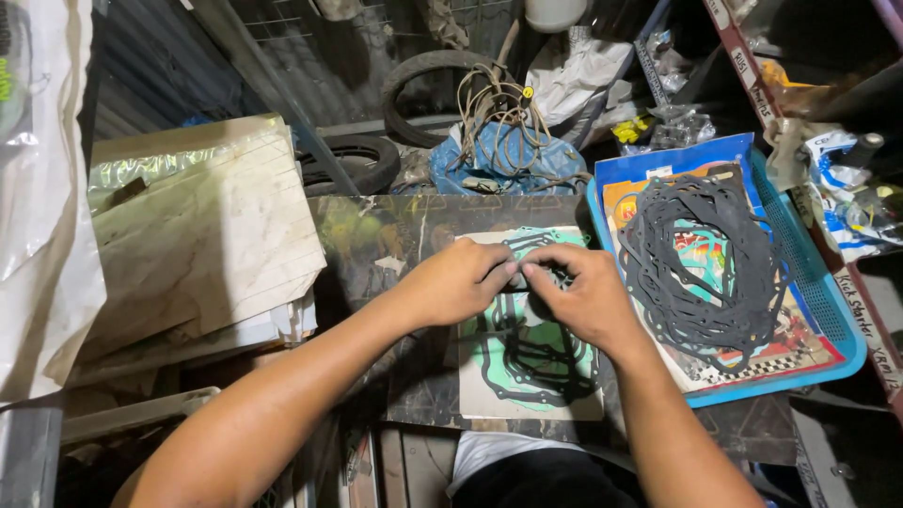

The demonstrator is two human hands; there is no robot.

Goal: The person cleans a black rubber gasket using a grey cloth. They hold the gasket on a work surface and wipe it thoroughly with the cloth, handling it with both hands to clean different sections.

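My left hand (458, 281) and my right hand (583, 294) meet fingertip to fingertip over a flat card (489, 390) printed with green shapes, lying on a dark worn board (376, 245). Both pinch a thin black gasket (538, 362) that loops down across the card. Parts of the gasket under my hands are hidden. To the right, a blue plastic basket (828, 310) holds a pile of several black gaskets (701, 259) on colourful cards.
Stacked pale sheets (202, 226) lie at left beside a white plastic sheet (42, 235). Tyres (362, 160), a blue bag with tangled cords (503, 150) and packaged parts on a shelf (847, 179) crowd the back and right.
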